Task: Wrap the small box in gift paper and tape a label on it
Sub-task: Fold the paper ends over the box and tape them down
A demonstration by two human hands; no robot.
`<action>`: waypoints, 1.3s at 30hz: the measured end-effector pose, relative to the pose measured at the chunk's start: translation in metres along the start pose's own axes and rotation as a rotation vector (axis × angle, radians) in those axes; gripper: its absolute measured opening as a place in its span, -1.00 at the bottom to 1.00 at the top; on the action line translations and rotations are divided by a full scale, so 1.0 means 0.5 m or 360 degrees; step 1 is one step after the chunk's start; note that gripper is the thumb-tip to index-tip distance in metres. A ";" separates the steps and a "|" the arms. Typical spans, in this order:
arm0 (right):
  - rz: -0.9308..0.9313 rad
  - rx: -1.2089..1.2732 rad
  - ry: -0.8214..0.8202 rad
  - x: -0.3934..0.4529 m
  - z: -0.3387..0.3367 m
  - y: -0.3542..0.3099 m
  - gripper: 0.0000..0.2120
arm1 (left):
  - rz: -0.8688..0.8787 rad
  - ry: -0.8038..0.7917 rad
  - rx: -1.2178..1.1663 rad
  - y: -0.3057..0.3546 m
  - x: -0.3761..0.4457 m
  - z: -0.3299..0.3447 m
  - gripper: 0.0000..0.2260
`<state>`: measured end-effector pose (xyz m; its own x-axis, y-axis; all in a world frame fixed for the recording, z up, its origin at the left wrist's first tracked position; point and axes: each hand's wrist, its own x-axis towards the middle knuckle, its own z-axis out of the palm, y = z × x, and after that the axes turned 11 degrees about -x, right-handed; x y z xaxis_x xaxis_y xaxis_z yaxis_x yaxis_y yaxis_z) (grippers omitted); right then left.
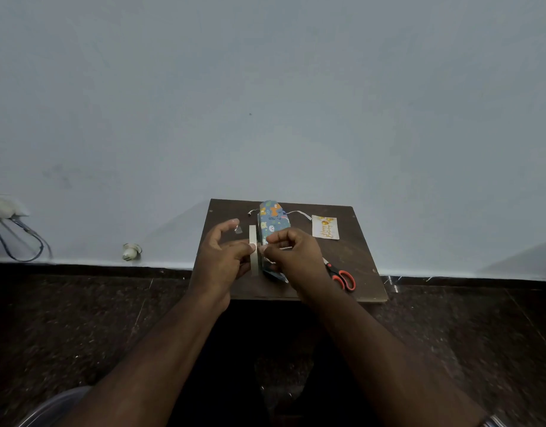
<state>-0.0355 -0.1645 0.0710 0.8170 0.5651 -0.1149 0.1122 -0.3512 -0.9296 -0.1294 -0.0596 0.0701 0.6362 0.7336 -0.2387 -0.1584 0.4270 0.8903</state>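
The box wrapped in blue cartoon-print gift paper (272, 221) lies on the small dark wooden table (361, 245), its near end hidden behind my hands. My left hand (223, 260) grips a pale tape roll (253, 246) held on edge just left of the box, and a small clear piece of tape (238, 230) sticks to its raised forefinger. My right hand (293, 251) pinches at the roll's rim, over the box. The white label card (325, 227) with gold lettering lies flat to the right, with a thin ribbon running from it behind the box.
Red-handled scissors (342, 276) lie at the table's near right. The table stands against a pale wall above a dark speckled floor. A socket with cables (6, 211) is on the wall at far left, and a small white fitting (130, 251) sits near the skirting.
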 end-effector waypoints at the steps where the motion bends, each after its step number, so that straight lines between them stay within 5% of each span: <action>1: -0.0051 -0.0146 0.0011 -0.001 -0.005 0.009 -0.89 | 0.0002 0.0001 -0.0027 0.001 0.000 0.001 -0.57; 8: -0.0273 -0.0700 -0.0203 -0.015 -0.025 0.052 -0.91 | -0.0042 -0.0067 -0.0106 -0.009 -0.001 0.013 -0.56; 14: -0.0340 -0.0883 0.0112 0.018 -0.105 0.100 -0.85 | -0.0099 -0.0291 0.0071 -0.038 0.007 0.026 -0.47; 18: -0.0093 -0.1190 0.0252 0.076 -0.194 0.155 -0.72 | -0.0128 -0.0354 0.0224 -0.063 0.011 0.034 -0.47; 29: 0.0120 -0.1744 0.0000 0.181 -0.237 0.213 -0.75 | -0.0258 -0.0344 0.0268 -0.101 0.035 0.042 -0.47; 31: 0.0140 -0.1590 0.0056 0.175 -0.234 0.207 -0.71 | -0.0284 -0.0350 0.0244 -0.102 0.036 0.040 -0.45; 34: 0.0133 -0.0791 0.0311 0.147 -0.196 0.174 -0.87 | -0.0312 -0.0357 0.0211 -0.102 0.035 0.039 -0.43; 39: 0.0187 0.0408 -0.0108 0.075 -0.098 0.093 -0.82 | -0.0309 -0.0433 0.0126 -0.103 0.022 0.044 -0.43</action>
<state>0.0279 -0.1962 0.0407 0.7754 0.5831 -0.2424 -0.1349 -0.2222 -0.9656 -0.0978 -0.0850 0.0302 0.8286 0.4701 -0.3041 0.0380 0.4947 0.8682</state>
